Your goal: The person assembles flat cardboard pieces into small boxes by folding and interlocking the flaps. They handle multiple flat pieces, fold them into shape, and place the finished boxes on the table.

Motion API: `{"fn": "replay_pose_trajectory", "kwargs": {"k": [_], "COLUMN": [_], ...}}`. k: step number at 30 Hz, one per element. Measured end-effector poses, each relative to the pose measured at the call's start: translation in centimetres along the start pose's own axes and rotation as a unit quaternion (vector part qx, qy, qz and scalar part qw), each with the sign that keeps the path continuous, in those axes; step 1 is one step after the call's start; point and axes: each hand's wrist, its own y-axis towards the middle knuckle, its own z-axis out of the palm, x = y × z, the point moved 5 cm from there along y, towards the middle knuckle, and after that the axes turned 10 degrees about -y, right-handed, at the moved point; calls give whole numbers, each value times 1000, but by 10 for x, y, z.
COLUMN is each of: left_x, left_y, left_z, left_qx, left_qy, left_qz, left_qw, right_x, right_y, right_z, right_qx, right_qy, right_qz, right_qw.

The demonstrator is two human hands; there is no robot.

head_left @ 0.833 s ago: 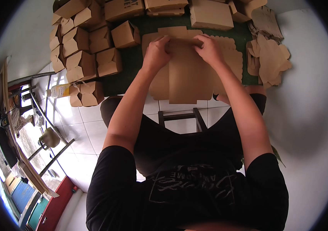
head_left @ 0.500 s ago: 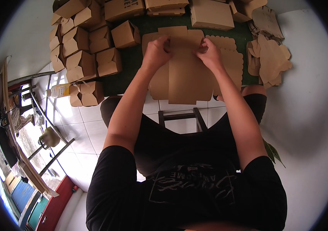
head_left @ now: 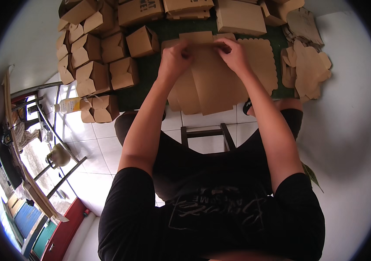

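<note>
A flat brown cardboard box blank (head_left: 213, 85) lies in front of me on the green table, its near edge reaching out over the table's front. My left hand (head_left: 175, 61) is closed, its thumb and fingers pinching a flap at the left of the blank. My right hand (head_left: 232, 54) pinches the far right part of the same blank, thumb against the fingers. Between the hands a narrow folded strip of card shows. Underneath and to the right spreads another flat blank with a scalloped edge (head_left: 259, 65). My fingertips are partly hidden by the hands.
Several folded boxes (head_left: 90, 80) are stacked at the left, with more along the back, among them a large box (head_left: 240, 17). Flat cut-out card pieces (head_left: 309, 69) pile up at the right. A bottle (head_left: 68, 105) stands beside the left boxes. A dark stool (head_left: 205, 130) is below the table.
My right hand has moved left and slightly up, closer to my left hand. The upper blank has shifted and turned a little, uncovering more of the scalloped blank at the right.
</note>
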Motion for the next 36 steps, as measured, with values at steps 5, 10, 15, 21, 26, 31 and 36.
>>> {"fn": "replay_pose_trajectory", "kwargs": {"k": [5, 10, 15, 21, 26, 31, 36], "left_x": [-12, -22, -20, -26, -30, -25, -13], "left_y": [-8, -19, -28, -37, -41, -42, -44], "left_z": [-5, -3, 3, 8, 9, 14, 27], "left_qx": [50, 76, 92, 107, 104, 97, 61], "left_qy": [6, 33, 84, 110, 116, 108, 134], "left_qz": [-34, 50, 78, 74, 92, 94, 103], "left_qw": [998, 995, 989, 985, 983, 985, 984], "right_x": [17, 33, 42, 63, 70, 59, 45], "right_y": [-24, -46, -51, -46, -47, -61, -68], "right_z": [-16, -22, -21, -1, 15, 38, 41], "right_qx": [-20, 9, 9, -31, 1, 62, 45], "right_qy": [-39, -63, -75, -287, -339, -313, -295], "right_qz": [-66, -63, -68, -120, -180, -163, -185], "right_qw": [997, 996, 995, 950, 923, 934, 936]}}
